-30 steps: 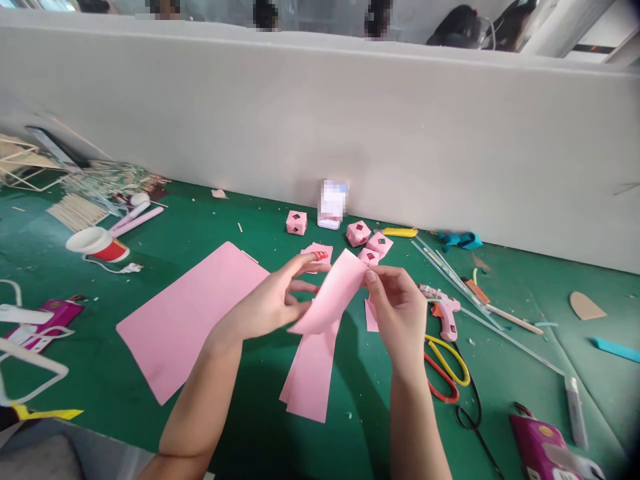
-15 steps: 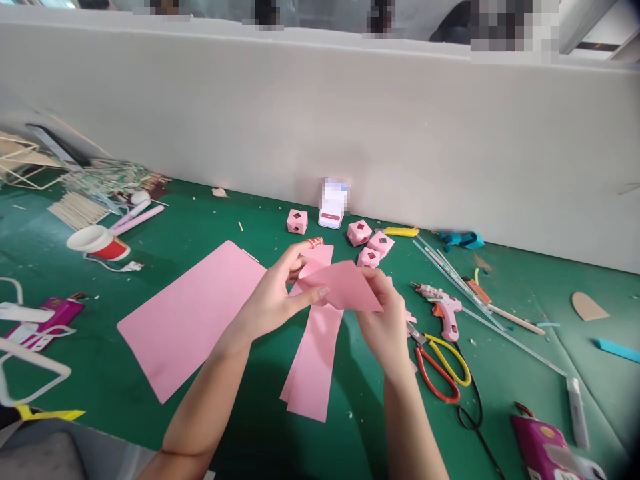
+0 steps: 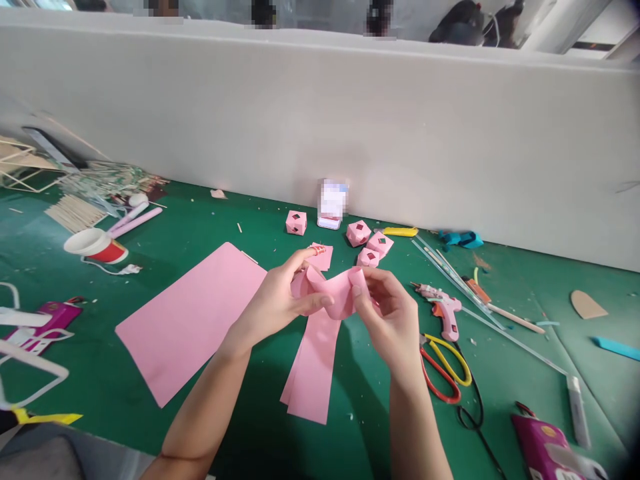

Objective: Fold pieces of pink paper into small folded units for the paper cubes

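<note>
Between my hands is a curled strip of pink paper [image 3: 341, 297], held just above the table. My left hand [image 3: 295, 287] pinches its left part between thumb and fingers; a patterned band wraps one fingertip. At the right end, my right hand [image 3: 384, 303] grips the paper with its thumb in front, where the edge bends over. Under my hands lie overlapping long pink paper strips [image 3: 315, 373]. A large pink sheet [image 3: 193, 320] rests to the left. Beyond my hands stand several folded pink paper shapes with diamond-shaped holes, one of them a pink box [image 3: 297, 223].
Right of my hands lie red-and-yellow-handled scissors [image 3: 445, 367], a pink glue gun [image 3: 443, 307] with a black cord, and a yellow cutter [image 3: 399, 232]. A phone [image 3: 331, 203] leans against the white partition [image 3: 320, 113]. At left are a paper cup [image 3: 100, 245] and wooden sticks [image 3: 75, 212].
The right end of the held paper was a flat flap with a pointed corner; now it is bent upward and curled over. My right hand has turned, its thumb now in front.
</note>
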`<action>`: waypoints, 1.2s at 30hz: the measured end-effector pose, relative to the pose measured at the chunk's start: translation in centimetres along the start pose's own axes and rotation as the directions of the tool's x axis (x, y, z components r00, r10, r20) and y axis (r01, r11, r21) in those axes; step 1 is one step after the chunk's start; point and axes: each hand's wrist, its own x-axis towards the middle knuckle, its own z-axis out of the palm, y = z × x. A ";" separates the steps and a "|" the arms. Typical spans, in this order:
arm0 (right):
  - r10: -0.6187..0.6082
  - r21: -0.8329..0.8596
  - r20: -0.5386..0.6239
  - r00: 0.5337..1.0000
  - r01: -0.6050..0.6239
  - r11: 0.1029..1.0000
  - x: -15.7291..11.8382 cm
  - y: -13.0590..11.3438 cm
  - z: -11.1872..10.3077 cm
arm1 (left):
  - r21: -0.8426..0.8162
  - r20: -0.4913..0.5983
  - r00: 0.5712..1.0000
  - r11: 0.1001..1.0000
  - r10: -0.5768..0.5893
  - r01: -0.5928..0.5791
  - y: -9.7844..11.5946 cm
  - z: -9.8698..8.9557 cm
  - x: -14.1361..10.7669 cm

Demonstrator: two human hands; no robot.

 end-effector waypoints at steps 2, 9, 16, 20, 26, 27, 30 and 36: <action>-0.020 -0.054 -0.071 0.997 0.016 0.998 0.2 0.1 -0.3 | -0.021 0.027 1.000 1.000 0.005 -0.004 0.1 -0.1 0.0; 0.007 -0.171 -0.195 0.981 -0.041 0.984 1.0 0.0 -1.2 | -0.017 0.020 0.999 0.999 -0.038 0.038 0.1 0.1 0.0; 0.029 -0.213 -0.225 0.974 -0.078 0.974 1.0 0.5 -1.5 | -0.096 -0.008 1.000 0.995 -0.013 0.012 0.4 -0.1 -0.1; 0.038 -0.289 -0.236 0.971 -0.107 0.951 1.1 0.8 -1.7 | -0.128 0.008 1.000 0.992 -0.021 0.022 0.7 -0.5 -0.3; 0.036 -0.342 -0.244 0.969 -0.121 0.932 1.1 0.7 -1.8 | -0.159 -0.034 0.999 0.987 -0.031 0.025 0.9 -0.5 -0.3; 0.040 -0.345 -0.242 0.969 -0.125 0.930 1.1 0.7 -1.8 | -0.169 -0.054 0.998 0.985 -0.032 0.022 0.9 -0.5 -0.3; 0.048 -0.352 -0.239 0.970 -0.133 0.926 1.2 0.7 -1.9 | -0.212 -0.121 0.992 0.977 -0.036 0.009 0.7 -0.4 -0.2; 0.029 -0.389 -0.231 0.973 -0.119 0.914 1.2 0.9 -1.9 | -0.209 -0.205 0.978 0.978 -0.026 -0.018 0.7 -0.3 -0.1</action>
